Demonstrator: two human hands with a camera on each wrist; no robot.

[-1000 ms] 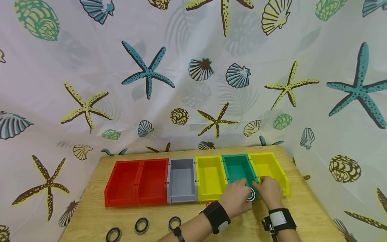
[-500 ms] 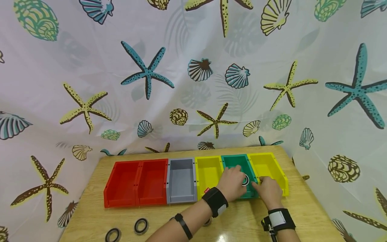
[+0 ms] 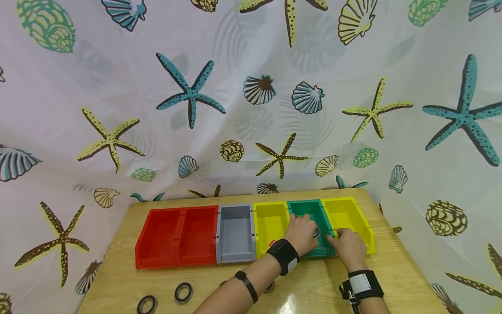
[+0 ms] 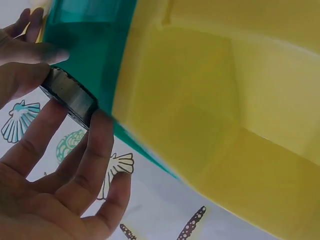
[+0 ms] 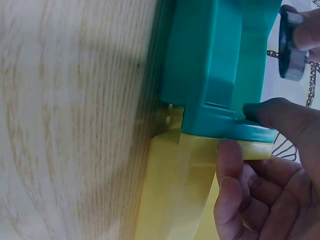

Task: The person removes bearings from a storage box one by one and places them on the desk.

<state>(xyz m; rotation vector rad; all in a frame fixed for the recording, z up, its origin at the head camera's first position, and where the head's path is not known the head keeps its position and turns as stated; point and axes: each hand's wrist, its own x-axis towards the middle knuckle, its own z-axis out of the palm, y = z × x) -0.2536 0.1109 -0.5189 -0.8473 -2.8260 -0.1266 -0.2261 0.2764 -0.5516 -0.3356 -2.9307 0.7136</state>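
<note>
Change: the left hand [image 3: 301, 235] has moved forward, taking the metal ring [image 4: 70, 93] from the front lip of the green bin [image 3: 304, 207] to over its inside. Ring is pinched, thumb one side, fingertips the other, and tilted; not let go yet. Can't confirm whether it touches the bin floor. Right hand [image 3: 350, 248] hasn't shifted: pinches the walls where the green bin meets the end yellow bin [image 3: 347, 213], so likely steadying them. Net: carry looks mostly done, release pending. Loose rings [image 3: 177, 293] lie on the surface [image 3: 113, 279].
</note>
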